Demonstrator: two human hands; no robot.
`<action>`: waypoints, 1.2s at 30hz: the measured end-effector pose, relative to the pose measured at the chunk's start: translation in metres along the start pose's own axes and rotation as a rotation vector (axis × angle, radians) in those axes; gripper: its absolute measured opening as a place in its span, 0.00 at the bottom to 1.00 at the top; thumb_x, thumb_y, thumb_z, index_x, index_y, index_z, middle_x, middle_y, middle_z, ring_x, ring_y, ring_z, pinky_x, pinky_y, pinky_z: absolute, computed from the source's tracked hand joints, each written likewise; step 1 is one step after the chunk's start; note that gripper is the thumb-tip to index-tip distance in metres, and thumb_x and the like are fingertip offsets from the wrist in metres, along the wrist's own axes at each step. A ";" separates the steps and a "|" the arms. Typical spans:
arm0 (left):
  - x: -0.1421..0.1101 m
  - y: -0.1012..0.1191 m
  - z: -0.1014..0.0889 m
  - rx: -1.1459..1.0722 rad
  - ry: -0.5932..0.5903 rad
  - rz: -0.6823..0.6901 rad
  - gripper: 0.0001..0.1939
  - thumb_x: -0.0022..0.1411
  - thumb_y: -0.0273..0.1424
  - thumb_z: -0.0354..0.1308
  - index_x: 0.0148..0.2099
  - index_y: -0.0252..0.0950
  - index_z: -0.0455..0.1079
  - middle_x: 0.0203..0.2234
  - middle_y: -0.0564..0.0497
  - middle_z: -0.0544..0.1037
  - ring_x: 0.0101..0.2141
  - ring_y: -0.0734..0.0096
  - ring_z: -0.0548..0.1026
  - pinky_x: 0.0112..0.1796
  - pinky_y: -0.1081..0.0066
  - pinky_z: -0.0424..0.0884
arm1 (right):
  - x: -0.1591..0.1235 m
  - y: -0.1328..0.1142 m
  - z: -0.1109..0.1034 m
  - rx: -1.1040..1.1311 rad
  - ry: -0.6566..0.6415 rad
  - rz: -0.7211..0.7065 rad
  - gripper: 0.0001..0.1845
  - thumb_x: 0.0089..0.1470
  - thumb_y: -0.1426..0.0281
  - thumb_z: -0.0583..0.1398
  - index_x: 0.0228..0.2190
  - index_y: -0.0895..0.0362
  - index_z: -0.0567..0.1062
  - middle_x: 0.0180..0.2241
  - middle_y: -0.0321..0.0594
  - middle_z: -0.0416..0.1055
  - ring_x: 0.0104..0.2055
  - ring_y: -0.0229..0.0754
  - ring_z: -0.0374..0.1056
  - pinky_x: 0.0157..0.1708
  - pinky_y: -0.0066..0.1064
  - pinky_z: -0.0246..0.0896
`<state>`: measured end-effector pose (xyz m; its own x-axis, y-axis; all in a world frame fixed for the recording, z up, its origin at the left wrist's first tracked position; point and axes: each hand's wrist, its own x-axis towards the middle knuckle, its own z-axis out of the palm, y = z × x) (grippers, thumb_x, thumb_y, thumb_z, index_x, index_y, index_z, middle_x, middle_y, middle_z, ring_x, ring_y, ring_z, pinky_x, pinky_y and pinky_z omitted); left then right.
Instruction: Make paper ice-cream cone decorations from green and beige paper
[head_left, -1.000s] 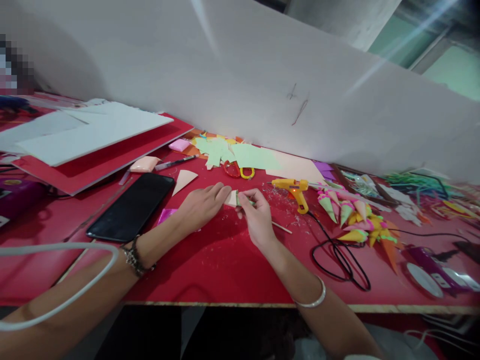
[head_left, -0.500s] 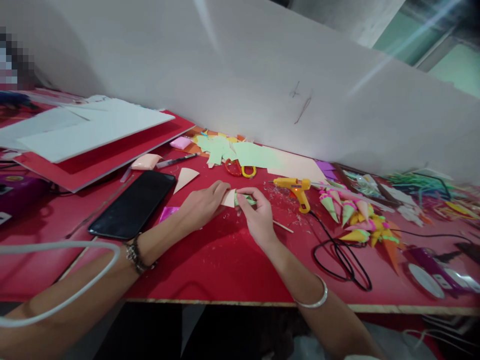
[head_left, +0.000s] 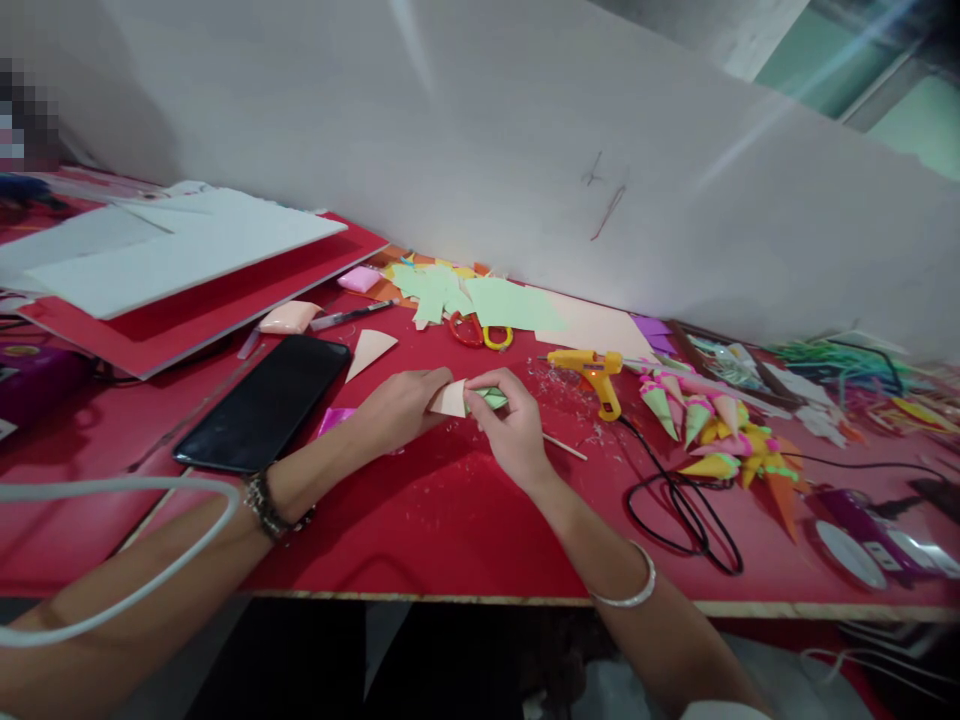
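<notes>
Over the red table, my left hand (head_left: 401,408) pinches one end of a small cream paper piece (head_left: 451,399). My right hand (head_left: 513,430) has its thumb and fingers closed on the other end, together with a green piece (head_left: 492,397) that shows between them. The green piece's full shape is hidden by my fingers. A thin pale stick (head_left: 566,447) lies just right of my right hand. Beyond my left hand rests a flat cream paper wedge (head_left: 370,352). To the right lies a yellow hot glue gun (head_left: 592,372), its small light lit.
A black phone (head_left: 264,405) lies on the left, near white boards (head_left: 187,250). Scissors (head_left: 496,337) and green paper scraps (head_left: 510,304) are at the back. Small decorated paper cones (head_left: 697,415) and a looped black cord (head_left: 686,520) occupy the right.
My left hand has drawn slightly left, and more of the cream paper shows between my hands. My right hand has shifted a little upward, still gripping.
</notes>
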<state>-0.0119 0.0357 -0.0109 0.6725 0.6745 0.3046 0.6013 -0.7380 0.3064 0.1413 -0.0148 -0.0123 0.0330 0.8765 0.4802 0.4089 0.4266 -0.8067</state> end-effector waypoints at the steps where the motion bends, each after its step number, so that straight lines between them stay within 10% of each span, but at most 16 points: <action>1: 0.000 0.000 0.000 0.002 -0.006 0.002 0.04 0.53 0.28 0.51 0.31 0.33 0.58 0.22 0.51 0.68 0.23 0.71 0.66 0.22 0.75 0.54 | 0.000 0.000 -0.001 -0.024 -0.005 -0.028 0.04 0.50 0.68 0.55 0.28 0.55 0.67 0.30 0.35 0.65 0.34 0.36 0.62 0.34 0.28 0.57; 36: 0.000 0.010 0.004 -0.741 -0.196 -0.120 0.11 0.52 0.34 0.53 0.23 0.32 0.60 0.10 0.57 0.67 0.13 0.82 0.63 0.17 0.82 0.56 | -0.003 -0.015 -0.007 -0.098 -0.119 -0.186 0.19 0.57 0.67 0.42 0.49 0.50 0.59 0.42 0.41 0.57 0.46 0.40 0.57 0.47 0.38 0.53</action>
<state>-0.0042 0.0287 -0.0116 0.7267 0.6814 0.0875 0.2757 -0.4059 0.8714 0.1416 -0.0254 0.0014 -0.1564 0.8076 0.5686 0.4849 0.5643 -0.6682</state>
